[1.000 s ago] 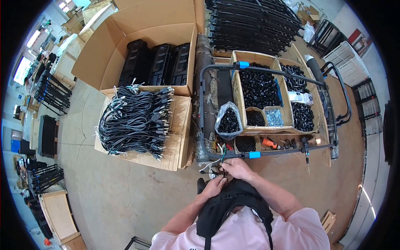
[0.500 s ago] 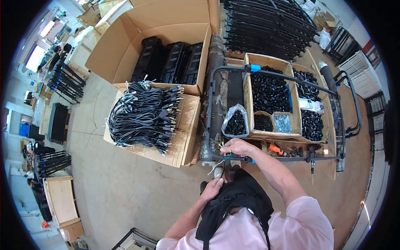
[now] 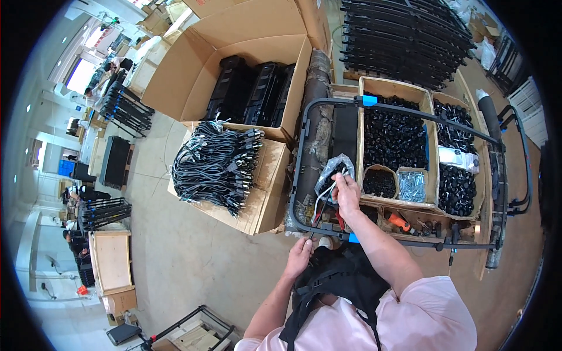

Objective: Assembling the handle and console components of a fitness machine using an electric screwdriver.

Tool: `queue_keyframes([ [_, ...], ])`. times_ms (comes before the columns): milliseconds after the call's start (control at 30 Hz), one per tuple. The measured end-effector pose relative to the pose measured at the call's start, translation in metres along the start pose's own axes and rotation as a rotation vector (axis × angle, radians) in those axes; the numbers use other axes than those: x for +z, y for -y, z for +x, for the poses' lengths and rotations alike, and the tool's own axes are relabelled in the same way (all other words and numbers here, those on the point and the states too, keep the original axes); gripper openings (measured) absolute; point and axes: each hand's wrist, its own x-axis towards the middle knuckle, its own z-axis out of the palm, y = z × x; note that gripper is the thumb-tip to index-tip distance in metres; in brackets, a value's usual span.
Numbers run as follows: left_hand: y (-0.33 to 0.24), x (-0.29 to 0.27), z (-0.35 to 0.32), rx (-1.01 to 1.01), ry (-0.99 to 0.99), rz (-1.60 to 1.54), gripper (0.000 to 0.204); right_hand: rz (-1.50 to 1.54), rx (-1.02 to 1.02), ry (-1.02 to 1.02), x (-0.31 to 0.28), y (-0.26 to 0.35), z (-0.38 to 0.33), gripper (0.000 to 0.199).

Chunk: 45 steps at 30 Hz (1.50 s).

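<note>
My left hand is closed round a thin black cable, just outside the near left corner of a black tubular metal frame. White wire ends run up from there toward my right hand. That hand's fingers are pinched together at the wires, over the near edge of a clear plastic bag of small black parts. Its fingertips are partly hidden. Below it, something red, perhaps tool handles, shows inside the frame.
Bundled black cables lie on a cardboard box at left, before an open carton of black housings. Wooden bins of black parts and screws sit under the frame. An orange-handled tool lies nearby. Black frames are stacked behind.
My right hand has moved away from me, from the frame's near bar to the plastic bag, with the white wires. My left hand stays low with the cable. The view has shifted.
</note>
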Motion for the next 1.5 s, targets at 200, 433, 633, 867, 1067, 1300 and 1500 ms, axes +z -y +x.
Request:
queue_keyframes([
  [200, -0.009, 0.023, 0.020, 0.000, -0.073, -0.186, 0.025, -0.254, 0.057, 0.255, -0.001, 0.016, 0.031, 0.034],
  [433, -0.006, 0.024, 0.023, -0.075, -0.049, -0.317, 0.024, -0.647, 0.166, 0.588, -0.002, -0.009, 0.012, 0.041],
  [633, -0.002, 0.013, 0.027, -0.045, 0.038, -0.353, 0.021, -0.888, -0.412, 0.347, 0.035, -0.024, 0.009, 0.036],
  [867, -0.009, 0.002, 0.029, -0.115, 0.068, -0.340, 0.019, -0.976, -0.328, 0.335, 0.047, -0.017, 0.011, 0.040],
  [1067, -0.012, -0.002, 0.027, -0.087, 0.098, -0.298, 0.019, -0.994, -0.306, 0.303, 0.052, -0.015, 0.009, 0.039],
  [1300, -0.005, -0.003, 0.031, -0.136, 0.099, -0.374, 0.020, -1.012, -0.273, 0.318, 0.056, -0.005, 0.006, 0.037],
  [1500, -0.001, 0.004, 0.032, -0.161, 0.044, -0.477, 0.017, -0.953, -0.086, 0.568, 0.050, 0.008, 0.013, 0.031],
])
